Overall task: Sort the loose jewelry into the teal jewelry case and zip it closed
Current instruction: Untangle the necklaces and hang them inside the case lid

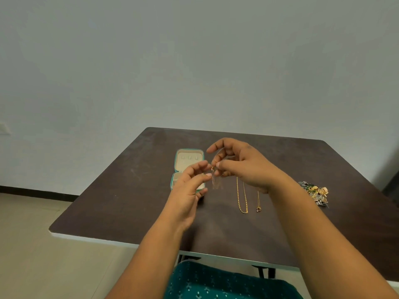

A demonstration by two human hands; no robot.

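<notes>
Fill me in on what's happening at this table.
A person is sorting jewelry. Both hands, left hand and right hand, pinch a thin gold chain above the open teal jewelry case. Two more necklaces lie on the dark table, and a pile of small jewelry sits at the right.

Dark brown table (pixel 133 190) before a plain wall (pixel 194 61), possibly grey.

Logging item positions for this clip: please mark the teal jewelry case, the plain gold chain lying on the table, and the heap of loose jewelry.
teal jewelry case (pixel 189 159): head view, cream lining of the open lid.
plain gold chain (pixel 239 201): head view, left strand.
heap of loose jewelry (pixel 315 192): head view, middle of the pile.
</notes>
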